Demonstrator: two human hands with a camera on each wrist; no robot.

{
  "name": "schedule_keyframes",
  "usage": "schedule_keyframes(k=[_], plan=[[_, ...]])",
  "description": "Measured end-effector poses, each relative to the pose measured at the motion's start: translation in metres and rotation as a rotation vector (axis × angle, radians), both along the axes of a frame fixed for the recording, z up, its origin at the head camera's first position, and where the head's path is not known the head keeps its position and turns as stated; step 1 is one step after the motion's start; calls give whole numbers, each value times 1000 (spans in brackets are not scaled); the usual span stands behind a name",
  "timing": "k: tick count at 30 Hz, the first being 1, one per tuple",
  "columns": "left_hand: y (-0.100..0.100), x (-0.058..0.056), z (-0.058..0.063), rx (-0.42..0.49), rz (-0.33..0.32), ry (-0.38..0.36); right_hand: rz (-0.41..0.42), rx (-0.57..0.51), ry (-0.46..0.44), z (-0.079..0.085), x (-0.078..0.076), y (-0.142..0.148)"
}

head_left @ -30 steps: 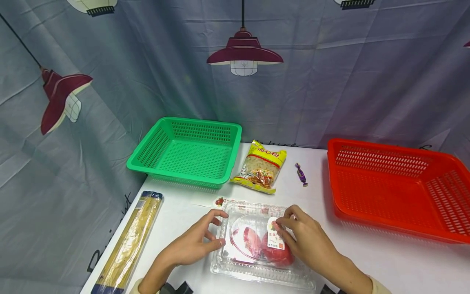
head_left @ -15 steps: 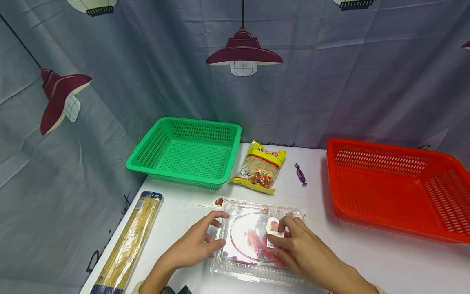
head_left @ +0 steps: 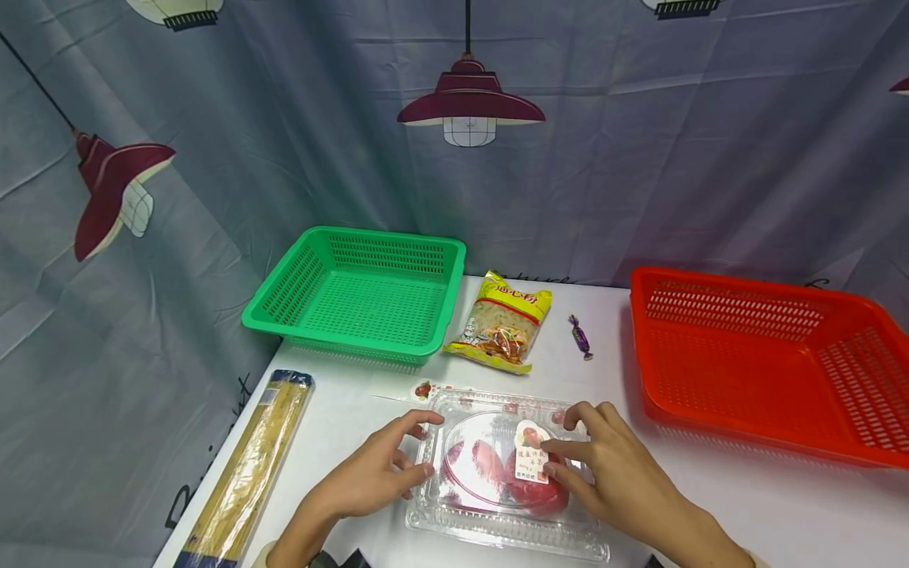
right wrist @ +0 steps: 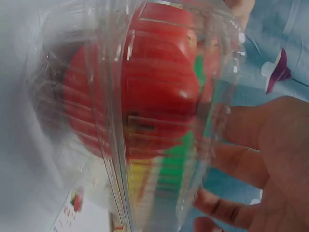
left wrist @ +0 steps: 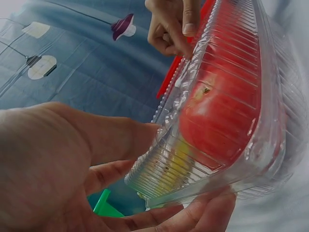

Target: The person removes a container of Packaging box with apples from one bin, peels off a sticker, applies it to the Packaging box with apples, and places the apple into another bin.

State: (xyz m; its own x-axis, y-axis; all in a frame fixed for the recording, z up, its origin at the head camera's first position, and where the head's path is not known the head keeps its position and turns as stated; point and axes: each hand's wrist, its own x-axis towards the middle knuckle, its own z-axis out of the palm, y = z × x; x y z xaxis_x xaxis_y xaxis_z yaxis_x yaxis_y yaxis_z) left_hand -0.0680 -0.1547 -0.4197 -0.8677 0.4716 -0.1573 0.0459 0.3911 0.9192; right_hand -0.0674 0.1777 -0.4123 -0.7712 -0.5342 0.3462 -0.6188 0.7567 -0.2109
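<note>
If the right hand [head_left: 604, 461] (at the white printed label [head_left: 529, 454], pinch not discernible) pulls sharply, the clear ridged plastic container [head_left: 497, 523], lower centre of frame, may slide from the spread left hand [head_left: 379, 471].

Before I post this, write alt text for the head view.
A left hand grips a clear box of red fruit while the right hand touches its label. Around them: green basket, yellow bag, candy, noodles, red basket.
</note>
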Motion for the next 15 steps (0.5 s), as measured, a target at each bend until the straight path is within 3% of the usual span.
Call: schedule_keyframes(k=[7,15], plan=[[1,0,-1,3,-10,6,12,78,10,-6,-4,-6],[4,2,-8,12,38,32,-15,5,-62,-4,-3,-3]])
